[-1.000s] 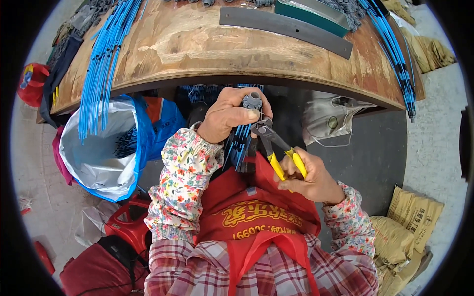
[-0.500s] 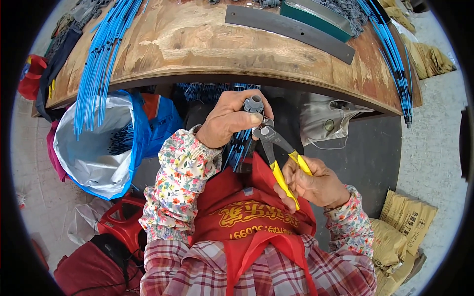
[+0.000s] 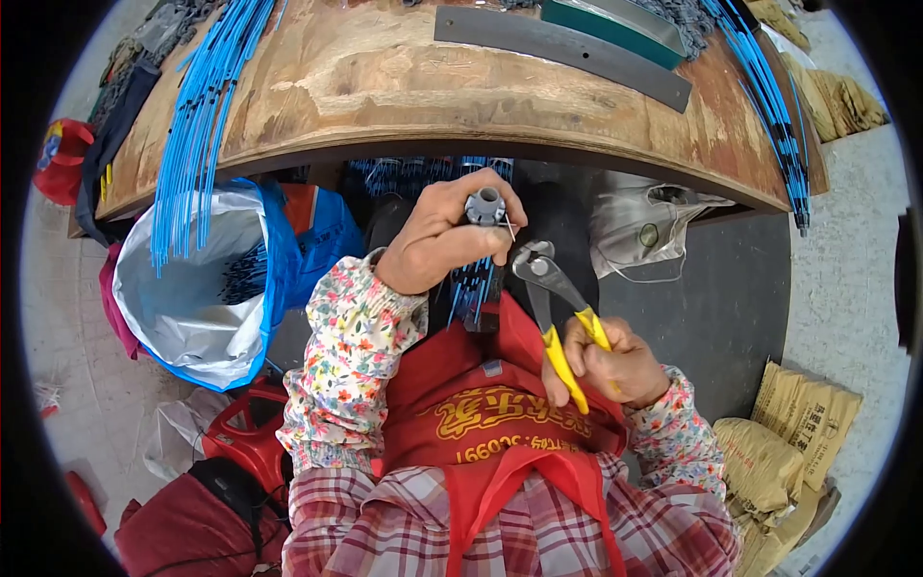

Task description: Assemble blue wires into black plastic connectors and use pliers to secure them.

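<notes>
My left hand (image 3: 435, 240) is closed round a grey ribbed plastic fitting (image 3: 486, 205), its round hollow end facing up. A thin wire end sticks out beside the fitting, near my fingertips. Below that hand, a bundle of blue rods with black marks (image 3: 471, 291) shows above my red apron; whether it joins the fitting is hidden. My right hand (image 3: 612, 361) grips a pair of cutting pliers (image 3: 558, 288) by their yellow handles. The pliers' dark jaws stand a little apart, to the right of the fitting and not touching it.
Across the front runs a wooden table (image 3: 385, 91), carrying a flat metal bar (image 3: 548, 56), a green tray (image 3: 615, 37) and blue rods (image 3: 197, 125) hanging over its edge. A blue-and-white bag (image 3: 173, 317) stands at left, beside a red stool (image 3: 245, 433). Brown paper sacks (image 3: 803, 413) lie at right.
The pliers have drawn away from the fitting, down and to the right, and their jaws now show apart from it. My left hand keeps the fitting in nearly the same place.
</notes>
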A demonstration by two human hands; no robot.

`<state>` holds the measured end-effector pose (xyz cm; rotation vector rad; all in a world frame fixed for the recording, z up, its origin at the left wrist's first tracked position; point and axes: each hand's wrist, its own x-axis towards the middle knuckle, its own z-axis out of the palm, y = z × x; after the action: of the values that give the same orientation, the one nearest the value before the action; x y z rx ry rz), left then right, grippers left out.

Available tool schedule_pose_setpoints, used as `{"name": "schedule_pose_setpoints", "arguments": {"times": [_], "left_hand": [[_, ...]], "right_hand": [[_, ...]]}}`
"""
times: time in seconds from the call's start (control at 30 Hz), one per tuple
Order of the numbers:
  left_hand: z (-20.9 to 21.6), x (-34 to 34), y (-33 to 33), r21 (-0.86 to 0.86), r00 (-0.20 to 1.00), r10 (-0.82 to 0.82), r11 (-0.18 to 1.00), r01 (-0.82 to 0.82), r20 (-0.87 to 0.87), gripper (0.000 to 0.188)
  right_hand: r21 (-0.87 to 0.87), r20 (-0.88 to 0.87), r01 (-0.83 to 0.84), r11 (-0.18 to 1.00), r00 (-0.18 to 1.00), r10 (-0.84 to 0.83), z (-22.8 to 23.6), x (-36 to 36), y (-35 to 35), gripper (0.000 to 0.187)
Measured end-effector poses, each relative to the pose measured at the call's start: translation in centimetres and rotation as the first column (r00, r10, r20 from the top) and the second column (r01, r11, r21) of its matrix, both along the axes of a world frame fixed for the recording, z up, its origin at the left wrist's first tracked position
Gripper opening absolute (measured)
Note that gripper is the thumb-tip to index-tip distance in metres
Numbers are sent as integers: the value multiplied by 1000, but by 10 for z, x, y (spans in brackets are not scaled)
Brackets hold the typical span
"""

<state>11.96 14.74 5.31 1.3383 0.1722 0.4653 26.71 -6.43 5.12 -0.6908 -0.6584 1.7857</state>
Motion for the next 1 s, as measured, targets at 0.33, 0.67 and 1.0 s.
{"name": "schedule_pose_setpoints", "arguments": {"times": [0.33,0.67,1.0], "left_hand": [[9,-7,-19,258,995,-104,961,100,2,19],[5,-1,-25,363,986,-164,918,160,-19,15],[6,-4,-28,396,999,-49,917,39,15,19]], "right_hand": [[-156,-236,-145,977,966,106,19,2,-18,46],[-198,-227,-166,966,967,120,21,5,-27,44],[-197,-204,-119,973,976,78,20,-7,-28,35]]}}
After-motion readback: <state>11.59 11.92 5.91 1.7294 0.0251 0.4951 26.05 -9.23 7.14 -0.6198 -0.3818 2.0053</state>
